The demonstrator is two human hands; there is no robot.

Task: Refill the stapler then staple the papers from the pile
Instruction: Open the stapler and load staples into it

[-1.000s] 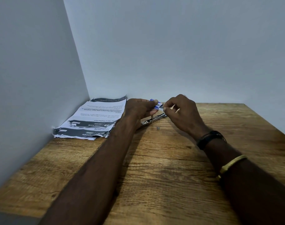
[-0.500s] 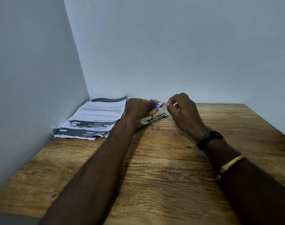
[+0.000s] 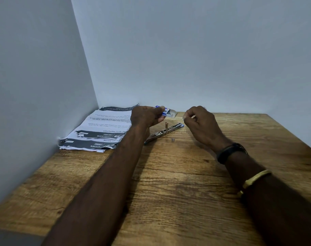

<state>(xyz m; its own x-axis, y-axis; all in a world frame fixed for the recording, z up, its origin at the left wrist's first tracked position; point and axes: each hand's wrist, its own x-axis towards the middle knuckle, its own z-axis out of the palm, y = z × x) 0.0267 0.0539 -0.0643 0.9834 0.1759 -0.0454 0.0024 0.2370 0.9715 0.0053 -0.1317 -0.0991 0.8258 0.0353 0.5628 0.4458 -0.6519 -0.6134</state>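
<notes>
The stapler (image 3: 164, 132) lies opened flat on the wooden table (image 3: 168, 192), its metal rail exposed. Just above and behind it, my left hand (image 3: 145, 116) holds a small blue and white staple box (image 3: 166, 112) with its flap open to the right. My right hand (image 3: 200, 123) is to the right of the box, a short gap away, thumb and forefinger pinched on something small and pale that I take for a strip of staples (image 3: 184, 117). The pile of printed papers (image 3: 99, 132) lies in the back left corner against the wall.
A tiny loose staple piece (image 3: 172, 139) lies on the table in front of the stapler. White walls close the table on the left and back. The table's right edge runs diagonally at the far right.
My right hand has pulled away to the right from the staple box, pinched fingers drawing out of the open flap. The left hand and stapler stay in place.
</notes>
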